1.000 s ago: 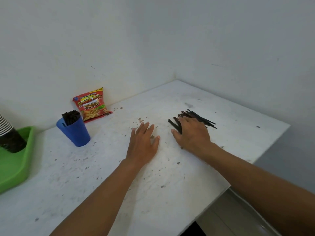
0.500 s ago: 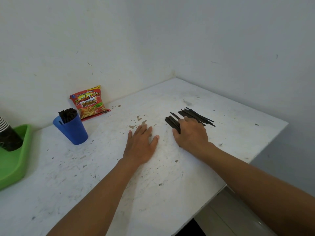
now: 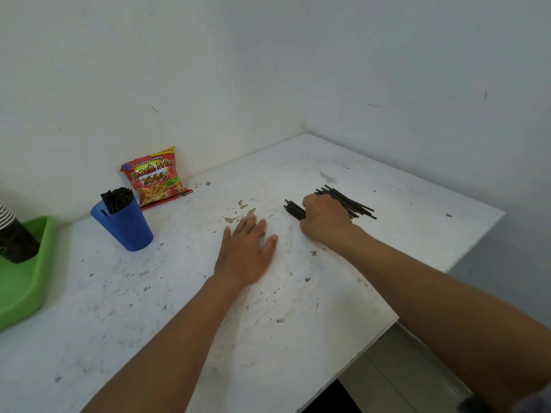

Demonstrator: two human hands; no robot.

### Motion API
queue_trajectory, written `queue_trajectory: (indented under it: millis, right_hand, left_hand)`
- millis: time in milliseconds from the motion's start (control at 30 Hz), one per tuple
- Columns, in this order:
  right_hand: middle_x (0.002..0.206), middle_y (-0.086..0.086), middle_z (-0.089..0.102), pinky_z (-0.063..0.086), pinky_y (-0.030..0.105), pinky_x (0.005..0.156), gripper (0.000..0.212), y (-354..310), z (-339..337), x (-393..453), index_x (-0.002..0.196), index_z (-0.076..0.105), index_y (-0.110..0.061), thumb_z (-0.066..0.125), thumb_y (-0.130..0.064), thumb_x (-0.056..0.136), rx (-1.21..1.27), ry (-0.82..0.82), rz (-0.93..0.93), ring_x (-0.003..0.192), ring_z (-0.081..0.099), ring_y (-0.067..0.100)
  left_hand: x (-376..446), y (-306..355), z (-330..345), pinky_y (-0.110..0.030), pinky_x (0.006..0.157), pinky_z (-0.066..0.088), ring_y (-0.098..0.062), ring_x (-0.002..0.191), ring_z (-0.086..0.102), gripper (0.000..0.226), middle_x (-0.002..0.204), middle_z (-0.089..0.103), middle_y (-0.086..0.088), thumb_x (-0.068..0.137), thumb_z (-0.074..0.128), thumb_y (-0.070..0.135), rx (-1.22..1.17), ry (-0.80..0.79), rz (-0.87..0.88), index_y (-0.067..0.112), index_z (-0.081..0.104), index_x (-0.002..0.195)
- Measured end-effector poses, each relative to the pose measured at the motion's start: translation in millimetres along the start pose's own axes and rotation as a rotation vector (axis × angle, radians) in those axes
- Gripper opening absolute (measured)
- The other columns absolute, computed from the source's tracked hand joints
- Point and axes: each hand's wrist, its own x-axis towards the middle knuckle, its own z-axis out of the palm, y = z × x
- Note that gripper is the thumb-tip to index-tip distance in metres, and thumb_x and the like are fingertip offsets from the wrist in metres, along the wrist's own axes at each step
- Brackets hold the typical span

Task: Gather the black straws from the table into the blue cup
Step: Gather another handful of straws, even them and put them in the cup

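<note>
A pile of black straws (image 3: 354, 204) lies on the white table (image 3: 298, 308) right of centre. My right hand (image 3: 326, 220) sits on the pile with its fingers curled round a bunch of the straws, whose ends stick out on both sides of it. My left hand (image 3: 246, 254) rests flat on the table beside it, fingers straight, holding nothing. The blue cup (image 3: 123, 226) stands at the left and holds a bundle of black straws (image 3: 117, 199) upright.
A red French Fries snack bag (image 3: 155, 177) leans against the wall behind the cup. A green tray (image 3: 21, 284) at the far left carries a stack of dark paper cups (image 3: 13, 239). The table's edge runs along the right and front right.
My right hand's fingers have curled in over the straws, from lying flat on the pile to gripping a bunch. My left hand has stayed flat on the table.
</note>
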Motion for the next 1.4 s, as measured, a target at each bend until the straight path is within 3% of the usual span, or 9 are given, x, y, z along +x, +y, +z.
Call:
queue_trajectory:
  millis: [100, 267, 467, 633, 933, 1033, 1133, 1267, 1400]
  right_hand:
    - [0.072, 0.004, 0.040, 0.041, 0.031, 0.061, 0.029, -10.7, -14.1, 9.9, 0.068, 0.036, -0.015, 0.060, -0.004, 0.081, -0.042, -0.079, -0.006, 0.078, 0.051, 0.029]
    - [0.083, 0.008, 0.052, 0.037, 0.024, 0.045, 0.020, -22.7, -22.7, 26.5, 0.076, 0.047, -0.012, 0.067, -0.013, 0.076, -0.135, -0.238, -0.017, 0.077, 0.059, 0.025]
    - [0.083, 0.003, 0.054, 0.041, 0.029, 0.053, 0.014, -27.5, -27.0, 30.7, 0.097, 0.061, -0.012, 0.062, -0.018, 0.085, -0.322, -0.392, -0.026, 0.081, 0.058, 0.024]
    - [0.081, 0.003, 0.056, 0.037, 0.027, 0.047, 0.013, -30.5, -37.3, 32.5, 0.095, 0.063, -0.013, 0.051, -0.016, 0.092, -0.459, -0.473, -0.052, 0.059, 0.051, 0.019]
    - [0.079, 0.001, 0.057, 0.040, 0.028, 0.047, 0.012, -42.3, -45.3, 34.4, 0.096, 0.065, -0.013, 0.065, -0.025, 0.092, -0.598, -0.515, -0.068, 0.060, 0.054, 0.019]
    - [0.085, 0.003, 0.057, 0.044, 0.030, 0.055, 0.011, -40.9, -36.1, 34.7, 0.087, 0.061, -0.011, 0.059, -0.020, 0.094, -0.551, -0.501, -0.091, 0.068, 0.056, 0.022]
    - [0.102, 0.004, 0.054, 0.042, 0.035, 0.069, 0.019, -38.8, -25.1, 29.9, 0.111, 0.060, -0.011, 0.045, -0.014, 0.099, -0.458, -0.468, -0.100, 0.088, 0.053, 0.026]
    - [0.101, 0.007, 0.063, 0.043, 0.034, 0.064, 0.027, -29.4, -20.5, 29.3, 0.116, 0.062, -0.008, 0.041, -0.010, 0.098, -0.191, -0.447, -0.027, 0.078, 0.056, 0.025]
    - [0.076, 0.008, 0.054, 0.040, 0.027, 0.053, 0.022, -19.8, -16.6, 32.2, 0.106, 0.060, -0.003, 0.042, -0.012, 0.097, 0.303, -0.344, 0.149, 0.060, 0.051, 0.019]
  left_hand:
    - [-0.2, -0.1, -0.3, -0.046, 0.128, 0.001, -0.018, 0.159, 0.007, 0.066, 0.172, 0.016, -0.001, 0.104, 0.027, 0.058, 0.002, 0.001, 0.002, 0.023, 0.028, 0.160]
    - [0.7, -0.4, -0.2, -0.046, 0.127, 0.000, -0.018, 0.159, 0.006, 0.066, 0.172, 0.015, -0.001, 0.104, 0.027, 0.058, 0.013, -0.010, -0.001, 0.024, 0.027, 0.161]
    - [1.4, -1.2, 0.6, -0.047, 0.127, -0.001, -0.018, 0.159, 0.006, 0.066, 0.172, 0.015, -0.001, 0.104, 0.027, 0.058, 0.006, -0.012, 0.000, 0.024, 0.026, 0.161]
    - [1.6, -1.5, 0.2, -0.047, 0.127, -0.002, -0.018, 0.159, 0.004, 0.067, 0.173, 0.012, -0.001, 0.104, 0.025, 0.059, 0.018, -0.028, 0.002, 0.025, 0.024, 0.162]
    - [-0.4, 1.4, -1.7, -0.049, 0.126, -0.008, -0.017, 0.159, -0.003, 0.073, 0.173, 0.005, 0.001, 0.101, 0.018, 0.065, 0.062, -0.065, -0.008, 0.027, 0.016, 0.163]
    - [0.1, 1.4, -2.4, -0.050, 0.125, -0.009, -0.018, 0.159, -0.007, 0.074, 0.173, 0.001, 0.001, 0.100, 0.015, 0.067, 0.086, -0.095, -0.005, 0.029, 0.010, 0.164]
    - [1.4, 1.1, -3.1, -0.051, 0.126, -0.009, -0.019, 0.158, -0.011, 0.075, 0.173, -0.004, 0.002, 0.099, 0.012, 0.068, 0.117, -0.127, -0.001, 0.031, 0.004, 0.164]
    - [1.9, 0.1, -3.8, -0.051, 0.126, -0.008, -0.019, 0.158, -0.012, 0.075, 0.173, -0.006, 0.002, 0.099, 0.011, 0.069, 0.129, -0.139, 0.006, 0.031, 0.002, 0.164]
    - [1.7, -1.3, -1.9, -0.050, 0.127, -0.006, -0.018, 0.159, -0.008, 0.076, 0.173, -0.002, 0.002, 0.099, 0.014, 0.069, 0.086, -0.106, 0.003, 0.030, 0.006, 0.164]
